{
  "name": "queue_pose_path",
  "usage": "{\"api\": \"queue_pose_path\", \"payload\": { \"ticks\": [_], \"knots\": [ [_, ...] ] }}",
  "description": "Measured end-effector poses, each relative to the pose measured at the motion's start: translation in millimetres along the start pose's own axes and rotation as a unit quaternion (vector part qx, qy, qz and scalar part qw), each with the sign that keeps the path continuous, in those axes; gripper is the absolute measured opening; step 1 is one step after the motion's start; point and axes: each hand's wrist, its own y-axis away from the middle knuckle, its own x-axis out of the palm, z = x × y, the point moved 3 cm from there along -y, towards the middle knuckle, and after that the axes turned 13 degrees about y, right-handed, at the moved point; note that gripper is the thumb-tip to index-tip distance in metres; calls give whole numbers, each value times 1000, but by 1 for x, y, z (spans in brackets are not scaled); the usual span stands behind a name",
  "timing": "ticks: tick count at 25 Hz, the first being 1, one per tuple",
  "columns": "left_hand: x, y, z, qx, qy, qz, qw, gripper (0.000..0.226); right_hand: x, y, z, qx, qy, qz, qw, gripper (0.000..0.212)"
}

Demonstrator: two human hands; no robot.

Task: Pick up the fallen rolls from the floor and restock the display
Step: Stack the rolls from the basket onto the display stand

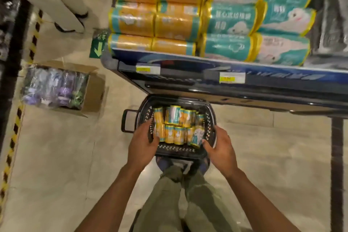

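Observation:
A black shopping basket [175, 150] stands on the floor in front of my feet, filled with several yellow-and-teal wrapped rolls [174, 130]. My left hand [142, 144] grips the basket's left rim, thumb over the edge beside the rolls. My right hand [219, 145] holds the right rim, thumb inside against a teal roll [197, 135]. Above the basket, the display shelf [226, 79] carries stacked packs of yellow rolls [156, 22] and teal rolls [250, 24].
An open cardboard box [94, 92] of purple wrapped packs sits on the floor at left. Another person's legs [62, 2] stand at the top left. Yellow-black hazard tape [17, 118] runs along the left floor edge. The basket's pull handle [128, 120] sticks out leftward.

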Motion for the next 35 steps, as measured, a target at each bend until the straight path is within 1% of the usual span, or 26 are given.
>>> {"api": "queue_pose_path", "payload": {
  "ticks": [2,3,5,7,8,10,11,12,13,15,17,18,19,22,23,25,27,29,31,32,33,35],
  "knots": [
    [33,-14,16,-65,44,15,997,53,42,-13,-40,49,-26,38,998,65],
    [51,-24,28,-93,49,24,994,50,65,-21,-59,66,-35,57,996,67],
    [90,-54,65,-124,38,30,991,52,117,-38,-97,96,-40,90,990,84],
    [127,-89,110,-131,11,27,991,62,169,-53,-127,110,-38,95,989,94],
    [143,-105,128,-132,7,26,991,62,188,-59,-134,114,-34,97,988,94],
    [176,-134,161,-136,-4,46,990,56,224,-78,-146,130,-57,118,983,87],
    [190,-147,173,-137,-17,61,989,55,242,-90,-152,134,-66,120,981,83],
    [202,-163,190,-133,-32,72,988,54,257,-105,-156,141,-62,115,981,83],
    [214,-180,210,-131,-48,84,987,55,279,-121,-162,142,-56,111,982,87],
    [236,-216,251,-132,-45,96,986,61,323,-150,-172,148,-41,118,981,99],
    [253,-245,284,-132,-37,101,985,70,365,-170,-181,164,-11,150,975,106],
    [260,-259,299,-129,-37,101,986,74,383,-177,-181,177,7,147,973,108],
    [268,-269,310,-126,-41,97,986,78,399,-182,-181,183,34,119,975,109],
    [286,-294,331,-130,-61,51,988,92,425,-191,-175,227,83,-2,970,110],
    [291,-299,335,-125,-62,33,990,92,431,-193,-177,243,87,-24,966,110],
    [295,-305,340,-114,-52,18,992,87,435,-198,-180,260,86,-32,961,107],
    [287,-300,346,-130,-18,28,991,84,431,-198,-181,277,39,-19,960,102],
    [271,-280,347,-155,46,37,986,77,421,-188,-178,288,-42,-15,957,99],
    [249,-242,339,-196,120,45,972,68,397,-165,-167,297,-127,-22,946,93],
    [239,-222,331,-210,152,53,964,70,384,-152,-162,307,-187,-30,933,88],
    [227,-201,318,-218,173,58,959,73,367,-135,-156,315,-262,-36,912,81],
    [198,-157,275,-218,194,65,954,74,326,-93,-139,322,-376,-21,869,71]
  ]
}}
